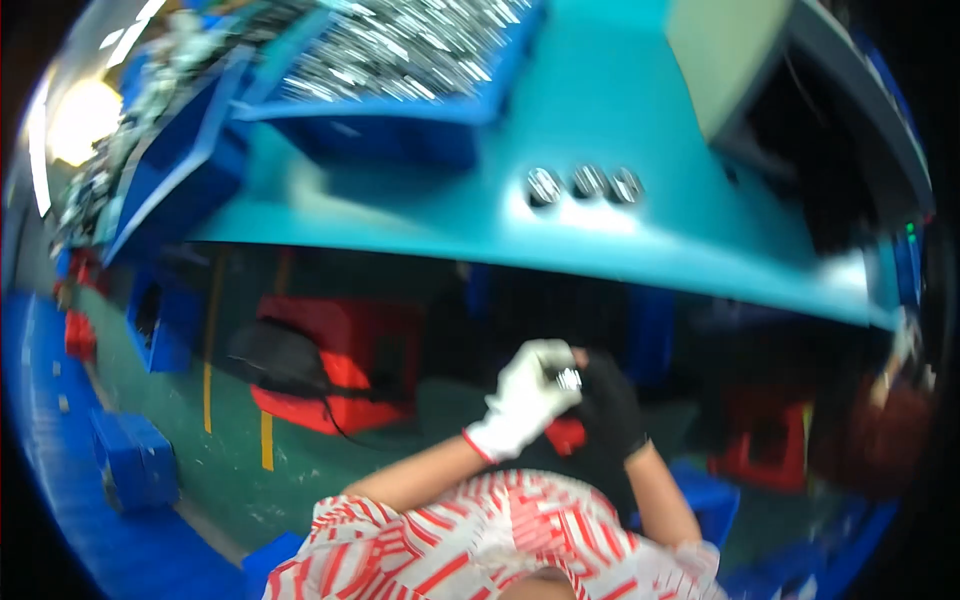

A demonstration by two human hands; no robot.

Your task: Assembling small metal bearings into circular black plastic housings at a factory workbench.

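My left hand (524,400), in a white glove, and my right hand (609,405), in a black glove, meet below the edge of a teal table (600,130). Between the two hands sits a small shiny metal part (568,379); both hands touch it, and which one grips it is blurred. Three similar round metal parts (586,184) lie in a row on the table. The picture is motion-blurred.
A blue tray (400,70) heaped with several shiny metal parts stands at the table's back left. Under the table are a red crate (345,360) with a dark bag (275,355), blue crates (135,460) at the left and a red stool (765,440) at the right.
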